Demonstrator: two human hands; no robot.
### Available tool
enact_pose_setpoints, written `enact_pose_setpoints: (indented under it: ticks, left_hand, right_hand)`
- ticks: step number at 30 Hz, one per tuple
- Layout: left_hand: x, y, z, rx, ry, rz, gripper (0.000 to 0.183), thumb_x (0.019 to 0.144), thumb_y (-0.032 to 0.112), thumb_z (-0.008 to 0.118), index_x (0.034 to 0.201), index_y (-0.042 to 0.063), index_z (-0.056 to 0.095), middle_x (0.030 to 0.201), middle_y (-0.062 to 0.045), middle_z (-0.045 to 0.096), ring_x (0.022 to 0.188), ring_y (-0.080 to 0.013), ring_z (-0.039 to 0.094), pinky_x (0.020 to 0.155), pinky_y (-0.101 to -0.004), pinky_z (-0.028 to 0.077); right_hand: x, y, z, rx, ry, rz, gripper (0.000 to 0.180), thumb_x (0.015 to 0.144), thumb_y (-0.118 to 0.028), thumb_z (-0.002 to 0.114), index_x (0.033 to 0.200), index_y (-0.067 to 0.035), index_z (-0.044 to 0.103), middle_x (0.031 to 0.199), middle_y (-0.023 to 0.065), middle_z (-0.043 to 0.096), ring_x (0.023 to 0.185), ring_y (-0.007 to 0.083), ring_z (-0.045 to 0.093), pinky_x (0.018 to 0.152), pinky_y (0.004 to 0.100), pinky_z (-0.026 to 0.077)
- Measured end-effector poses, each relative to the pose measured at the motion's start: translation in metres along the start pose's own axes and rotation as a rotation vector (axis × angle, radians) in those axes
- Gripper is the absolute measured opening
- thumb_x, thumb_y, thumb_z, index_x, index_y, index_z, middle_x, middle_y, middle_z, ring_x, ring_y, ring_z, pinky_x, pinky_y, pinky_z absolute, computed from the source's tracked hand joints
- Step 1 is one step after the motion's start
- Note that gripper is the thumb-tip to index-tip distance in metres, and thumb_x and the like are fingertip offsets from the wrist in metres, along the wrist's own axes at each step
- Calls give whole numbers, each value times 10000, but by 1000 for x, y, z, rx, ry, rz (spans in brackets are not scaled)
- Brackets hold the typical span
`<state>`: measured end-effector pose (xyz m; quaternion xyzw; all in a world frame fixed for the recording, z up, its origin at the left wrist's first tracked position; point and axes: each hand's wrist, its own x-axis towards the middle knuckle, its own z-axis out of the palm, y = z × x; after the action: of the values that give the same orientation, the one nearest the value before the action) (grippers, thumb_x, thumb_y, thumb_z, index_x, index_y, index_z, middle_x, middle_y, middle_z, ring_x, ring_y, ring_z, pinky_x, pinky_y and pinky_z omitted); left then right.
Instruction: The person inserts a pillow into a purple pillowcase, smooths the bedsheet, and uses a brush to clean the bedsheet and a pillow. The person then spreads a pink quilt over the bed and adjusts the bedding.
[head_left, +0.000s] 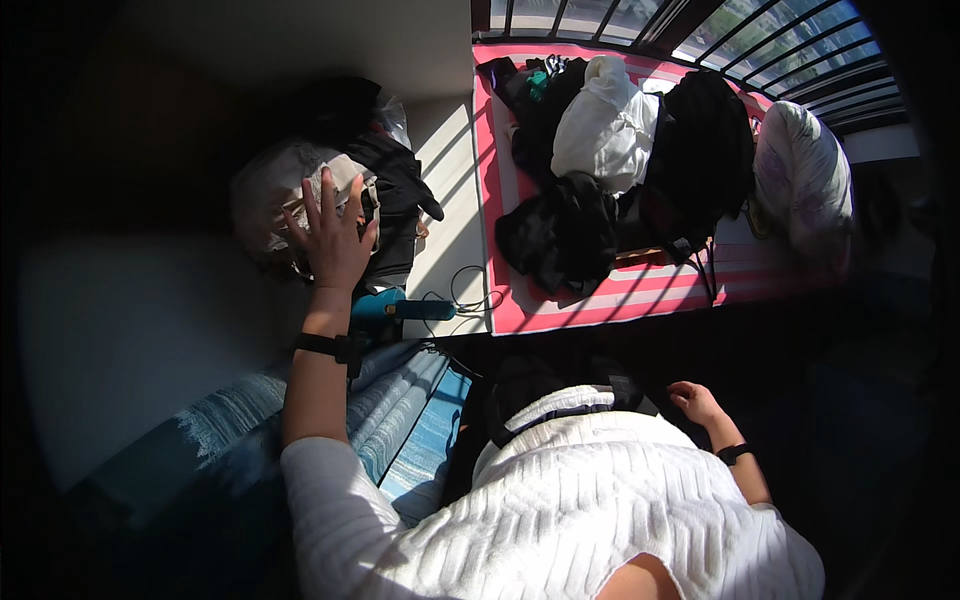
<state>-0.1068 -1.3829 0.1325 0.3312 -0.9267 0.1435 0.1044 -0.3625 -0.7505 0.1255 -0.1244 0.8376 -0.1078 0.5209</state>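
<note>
My left hand (334, 236) lies with fingers spread over a pile of clothes, on a light lace-trimmed garment (281, 184). Black clothing (394, 172) lies beside it in the same pile. Near my left wrist is a teal handheld device (424, 309) with a thin dark cable. My right hand (697, 403) hangs low at my right side, its fingers loosely curled, with nothing visible in it. In front of me, a pink and white mat (517, 315) bears a bundled white garment (607, 124), a black bundle (559, 232) and a larger black heap (701, 150).
A pale, rolled fabric bundle (802, 176) is at the mat's right end. A barred window (780, 45) runs behind the mat. Blue striped fabric (420, 442) hangs at lower left. A clear plastic bag (394, 120) sits behind the left pile.
</note>
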Motion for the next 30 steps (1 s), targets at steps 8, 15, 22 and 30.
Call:
enact_pose_setpoints:
  ticks: [8, 15, 22, 30]
  left_hand:
    - [-27, 71, 88, 163, -497, 451, 524, 919, 172, 493, 1427, 286, 424, 1623, -37, 44, 1493, -291, 35, 1118, -684, 34]
    - [22, -12, 81, 175, -420, 366, 101, 886, 139, 543, 965, 143, 604, 1480, -25, 371, 1435, -293, 215, 1083, -685, 212]
    - [54, -5, 91, 123, -331, 163, 135, 893, 164, 576, 990, 160, 670, 1439, -28, 418, 1385, -284, 324, 1045, -617, 330]
    - [16, 41, 65, 11, -262, 192, 407, 863, 93, 555, 1248, 223, 581, 1551, -85, 281, 1441, -310, 241, 1092, -645, 240]
  right_hand:
    - [4, 25, 17, 85, 20, 2, 253, 915, -72, 633, 1165, -41, 651, 1065, 95, 703, 977, 177, 662, 877, 300, 524]
    - [-3, 56, 38, 189, -22, 13, 282, 918, -80, 639, 1195, -32, 628, 1112, 99, 692, 1037, 188, 647, 916, 316, 512]
    - [-11, 53, 27, 86, 41, 24, 276, 918, -153, 644, 1173, -48, 643, 1101, 101, 700, 1036, 197, 654, 908, 323, 512]
    - [6, 69, 42, 185, -1, -36, 274, 910, -146, 653, 1162, -40, 655, 1112, 113, 697, 1045, 215, 661, 910, 327, 520]
